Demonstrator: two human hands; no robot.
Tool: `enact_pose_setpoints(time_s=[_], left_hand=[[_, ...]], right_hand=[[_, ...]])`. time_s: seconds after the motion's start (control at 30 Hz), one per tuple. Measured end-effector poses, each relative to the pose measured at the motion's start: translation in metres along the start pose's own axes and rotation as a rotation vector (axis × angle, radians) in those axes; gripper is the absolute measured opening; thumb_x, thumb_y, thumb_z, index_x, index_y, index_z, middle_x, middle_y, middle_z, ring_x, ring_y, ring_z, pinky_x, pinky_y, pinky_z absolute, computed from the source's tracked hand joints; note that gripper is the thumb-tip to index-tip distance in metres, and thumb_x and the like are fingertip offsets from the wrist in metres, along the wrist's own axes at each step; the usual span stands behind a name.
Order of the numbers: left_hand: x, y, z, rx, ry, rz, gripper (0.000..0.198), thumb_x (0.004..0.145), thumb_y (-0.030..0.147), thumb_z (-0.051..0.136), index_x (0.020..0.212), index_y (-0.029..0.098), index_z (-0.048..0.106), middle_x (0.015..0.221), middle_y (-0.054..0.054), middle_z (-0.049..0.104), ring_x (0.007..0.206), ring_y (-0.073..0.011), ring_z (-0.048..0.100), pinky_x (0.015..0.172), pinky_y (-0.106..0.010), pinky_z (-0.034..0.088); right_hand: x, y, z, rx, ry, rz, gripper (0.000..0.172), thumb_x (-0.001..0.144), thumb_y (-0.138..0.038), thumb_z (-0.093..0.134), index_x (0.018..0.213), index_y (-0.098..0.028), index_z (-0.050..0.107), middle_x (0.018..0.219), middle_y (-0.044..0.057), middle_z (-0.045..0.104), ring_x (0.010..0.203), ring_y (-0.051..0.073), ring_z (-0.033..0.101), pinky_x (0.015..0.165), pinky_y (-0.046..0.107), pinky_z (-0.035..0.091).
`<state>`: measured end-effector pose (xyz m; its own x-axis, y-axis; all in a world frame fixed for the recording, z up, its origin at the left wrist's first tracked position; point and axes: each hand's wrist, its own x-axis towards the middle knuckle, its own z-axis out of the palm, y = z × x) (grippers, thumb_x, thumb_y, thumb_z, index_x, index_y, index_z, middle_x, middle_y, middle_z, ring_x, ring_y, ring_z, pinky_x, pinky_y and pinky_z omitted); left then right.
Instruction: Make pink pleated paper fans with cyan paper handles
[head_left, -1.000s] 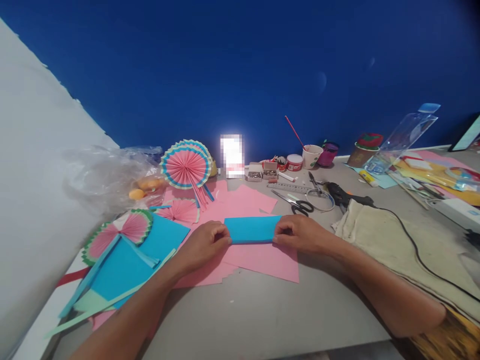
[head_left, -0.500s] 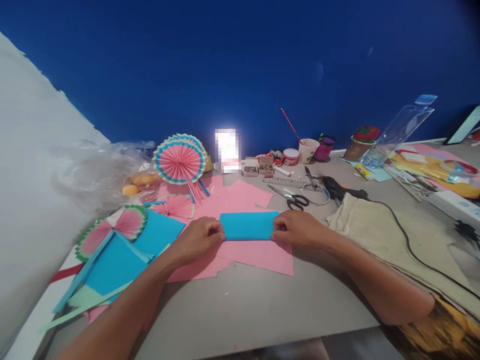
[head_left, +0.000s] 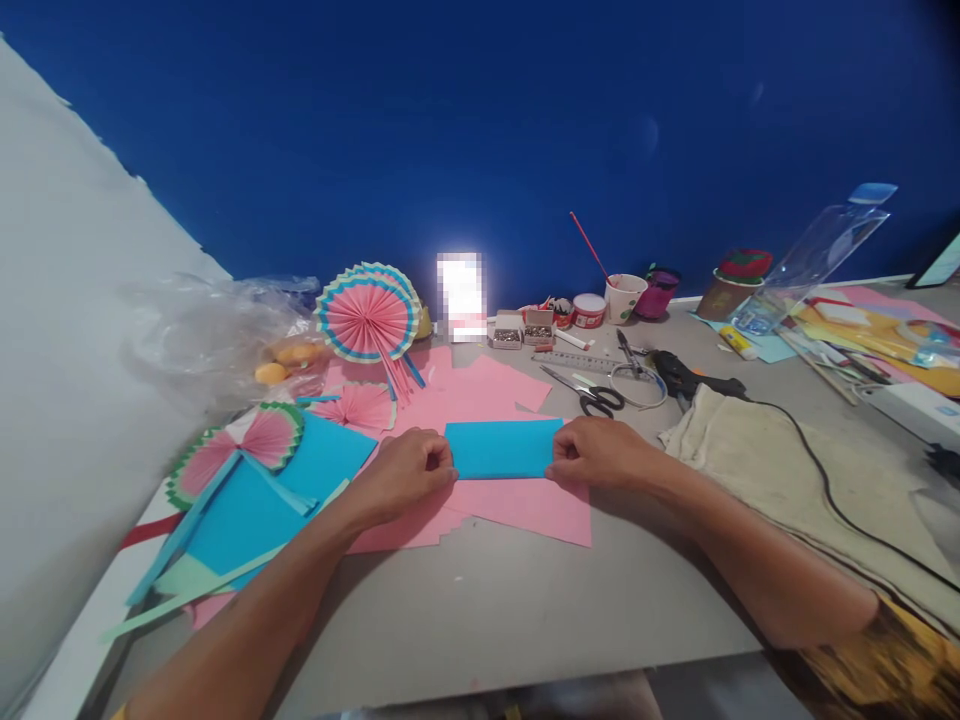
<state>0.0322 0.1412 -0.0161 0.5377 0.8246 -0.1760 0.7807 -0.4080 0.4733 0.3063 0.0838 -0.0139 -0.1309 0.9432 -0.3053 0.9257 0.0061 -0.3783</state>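
A folded piece of blue paper (head_left: 504, 449) is stretched between my two hands, its long sides running left to right. My left hand (head_left: 420, 462) pinches its left end, thumb at the lower corner. The right end is pinched the same way by my right hand (head_left: 589, 452). Beneath it lie pink paper sheets (head_left: 536, 508), partly covered by the blue piece and my hands. To the left of my left hand are a blue sheet (head_left: 251, 530) and a pink paper bow with green edges (head_left: 234, 445) on top of it.
A round pleated paper fan (head_left: 367, 315) stands at the back left beside a plastic bag (head_left: 202, 340). Scissors (head_left: 592, 390), a ruler (head_left: 592, 362) and a glue gun (head_left: 690, 375) lie beyond my right hand. A beige cloth (head_left: 795, 490) and a clear bottle (head_left: 817, 255) are at the right.
The whole view has shifted slightly, so things appear a little farther right. Both hands keep their pinch on the blue paper, which looks the same.
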Motion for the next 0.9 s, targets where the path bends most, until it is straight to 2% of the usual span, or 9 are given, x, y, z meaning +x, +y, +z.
enact_pose_setpoints(time_s=[0.37, 0.53, 0.7, 0.9], left_hand=[[0.003, 0.006, 0.001, 0.095, -0.027, -0.026, 0.015, 0.074, 0.024, 0.054, 0.06, 0.021, 0.053, 0.074, -0.001, 0.064, 0.07, -0.0183, 0.055, 0.061, -0.029, 0.032], [0.008, 0.006, -0.003, 0.103, -0.088, -0.043, 0.011, 0.07, 0.024, 0.053, 0.059, 0.021, 0.051, 0.066, 0.001, 0.059, 0.063, -0.0164, 0.051, 0.057, -0.029, 0.029], [0.011, 0.007, -0.01, 0.083, -0.152, -0.072, 0.018, 0.068, 0.031, 0.057, 0.058, 0.021, 0.047, 0.059, 0.003, 0.053, 0.057, -0.0146, 0.048, 0.054, -0.028, 0.027], [0.004, -0.004, -0.009, 0.037, -0.091, -0.128, 0.021, 0.069, 0.032, 0.059, 0.058, 0.021, 0.045, 0.061, 0.003, 0.054, 0.058, -0.0145, 0.049, 0.054, -0.027, 0.028]], right_hand=[[0.0, -0.003, -0.003, -0.029, -0.012, 0.034, 0.016, 0.075, -0.036, 0.068, 0.067, -0.023, 0.068, 0.076, 0.0, 0.072, 0.068, 0.016, 0.06, 0.055, 0.027, 0.029], [-0.001, -0.003, -0.004, -0.026, -0.01, 0.061, 0.018, 0.074, -0.039, 0.069, 0.066, -0.023, 0.068, 0.074, 0.001, 0.071, 0.066, 0.016, 0.06, 0.056, 0.027, 0.029], [-0.001, -0.001, -0.003, -0.038, 0.007, 0.05, 0.021, 0.074, -0.041, 0.07, 0.065, -0.023, 0.066, 0.072, 0.0, 0.07, 0.065, 0.016, 0.059, 0.055, 0.028, 0.029], [-0.001, 0.001, -0.001, -0.055, 0.024, 0.038, 0.022, 0.074, -0.042, 0.069, 0.065, -0.023, 0.064, 0.07, 0.0, 0.069, 0.064, 0.016, 0.058, 0.055, 0.028, 0.028]])
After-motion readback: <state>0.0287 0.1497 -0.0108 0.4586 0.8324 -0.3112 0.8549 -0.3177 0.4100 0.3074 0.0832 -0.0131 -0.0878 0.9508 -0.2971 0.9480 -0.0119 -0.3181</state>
